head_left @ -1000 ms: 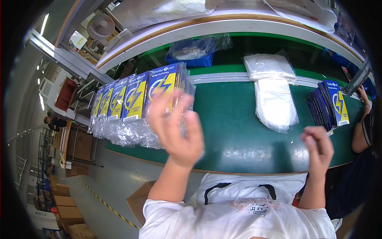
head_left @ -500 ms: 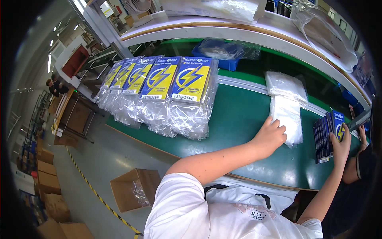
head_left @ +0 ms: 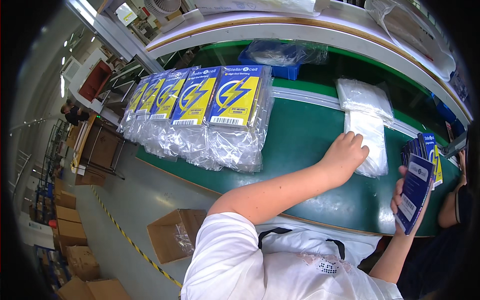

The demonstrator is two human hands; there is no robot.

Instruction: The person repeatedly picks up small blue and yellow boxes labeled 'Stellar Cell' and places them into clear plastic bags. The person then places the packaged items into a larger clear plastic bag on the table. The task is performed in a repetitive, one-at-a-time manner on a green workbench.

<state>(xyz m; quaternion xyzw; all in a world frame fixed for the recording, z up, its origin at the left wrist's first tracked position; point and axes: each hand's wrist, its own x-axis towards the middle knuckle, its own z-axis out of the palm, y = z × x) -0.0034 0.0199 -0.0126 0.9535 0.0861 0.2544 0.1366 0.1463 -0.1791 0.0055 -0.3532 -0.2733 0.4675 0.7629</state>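
Observation:
My left hand [head_left: 346,156] rests at the left edge of a stack of clear plastic bags [head_left: 368,134], its fingers curled together on the top bag; the fingertips are partly hidden. In my right hand [head_left: 398,196] is a flat dark blue box [head_left: 414,192], held tilted above the front right of the table, with a white barcode label facing up. Just behind it stands a row of the same boxes [head_left: 429,150], one showing a yellow front. At the left lie bagged blue-and-yellow boxes [head_left: 236,100], overlapping in a row, with their loose bag ends toward me.
The green table [head_left: 300,135] runs under a white shelf [head_left: 280,31]. A blue bin [head_left: 285,71] with plastic film stands behind. An open carton [head_left: 172,235] sits on the floor at left. At the right edge another person's arm [head_left: 450,207] is close to the boxes.
My right hand has lifted a blue box from the row and brought it nearer to me, turning its label side up. My left hand stays at the bags, its fingers curled more.

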